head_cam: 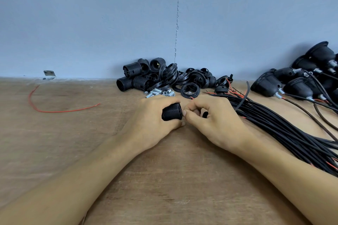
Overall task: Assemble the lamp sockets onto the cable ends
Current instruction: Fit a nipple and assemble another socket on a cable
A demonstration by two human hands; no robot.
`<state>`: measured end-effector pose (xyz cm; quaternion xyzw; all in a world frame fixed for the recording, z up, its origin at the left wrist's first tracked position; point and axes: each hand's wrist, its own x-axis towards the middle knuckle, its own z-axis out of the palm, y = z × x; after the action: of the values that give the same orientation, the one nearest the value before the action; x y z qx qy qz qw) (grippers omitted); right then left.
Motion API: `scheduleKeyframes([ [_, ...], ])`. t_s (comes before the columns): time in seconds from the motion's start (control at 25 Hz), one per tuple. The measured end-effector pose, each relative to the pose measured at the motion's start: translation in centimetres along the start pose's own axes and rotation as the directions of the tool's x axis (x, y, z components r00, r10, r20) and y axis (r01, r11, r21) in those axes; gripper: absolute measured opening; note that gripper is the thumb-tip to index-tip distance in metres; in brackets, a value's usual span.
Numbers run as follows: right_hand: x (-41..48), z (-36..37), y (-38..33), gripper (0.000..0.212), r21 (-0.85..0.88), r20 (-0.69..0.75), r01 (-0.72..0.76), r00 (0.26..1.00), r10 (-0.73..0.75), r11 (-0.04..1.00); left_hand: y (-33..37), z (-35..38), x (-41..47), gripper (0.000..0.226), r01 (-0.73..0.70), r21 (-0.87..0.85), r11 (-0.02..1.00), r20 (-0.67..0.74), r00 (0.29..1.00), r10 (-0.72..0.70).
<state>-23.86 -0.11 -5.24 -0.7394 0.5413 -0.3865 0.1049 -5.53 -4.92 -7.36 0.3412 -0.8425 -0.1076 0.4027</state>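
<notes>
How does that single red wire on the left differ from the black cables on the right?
The red wire is thin, the black cables thicker. The red wire lies alone in a curve; the black cables lie many together in a bundle beside the right hand. Both rest on the wooden table.

I work at a workshop assembly bench: a bare plywood tabletop (54,142) against a plain blue-grey wall (91,14), loose black socket parts (146,76) heaped at centre, a cable bundle (283,129) at right, finished sockets (301,80) piled at the right edge.
</notes>
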Motion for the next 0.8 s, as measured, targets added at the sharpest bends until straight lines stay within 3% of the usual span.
scheduleKeyframes([
  [0.12, -0.03, 0.11, -0.05, 0.022, 0.038, -0.001, -0.017, 1.000, 0.017, 0.999, 0.13, -0.03, 0.07, 0.027, -0.007, -0.029, 1.000, 0.011, 1.000, 0.007],
  [0.24, -0.06, 0.18, -0.09, 0.023, 0.066, -0.004, -0.011, 1.000, 0.011, 0.998, 0.26, -0.27, 0.17, 0.041, -0.031, -0.045, 0.998, 0.021, 0.999, 0.032],
  [0.36, -0.11, 0.34, -0.15, 0.023, 0.078, -0.010, -0.010, 1.000, 0.010, 0.997, 0.22, -0.33, 0.09, 0.034, -0.024, -0.057, 0.998, 0.038, 0.999, 0.026],
  [0.64, -0.28, 0.38, -0.44, 0.017, -0.081, 0.001, 0.103, 0.995, -0.104, 0.991, 0.36, -0.14, 0.01, 0.040, -0.031, -0.025, 0.999, -0.019, 0.999, 0.030],
  [0.8, -0.24, 0.38, -0.46, 0.021, 0.014, -0.034, 0.005, 0.999, -0.004, 1.000, 0.19, 0.10, 0.09, 0.043, -0.037, -0.043, 0.998, -0.019, 0.999, 0.036],
])
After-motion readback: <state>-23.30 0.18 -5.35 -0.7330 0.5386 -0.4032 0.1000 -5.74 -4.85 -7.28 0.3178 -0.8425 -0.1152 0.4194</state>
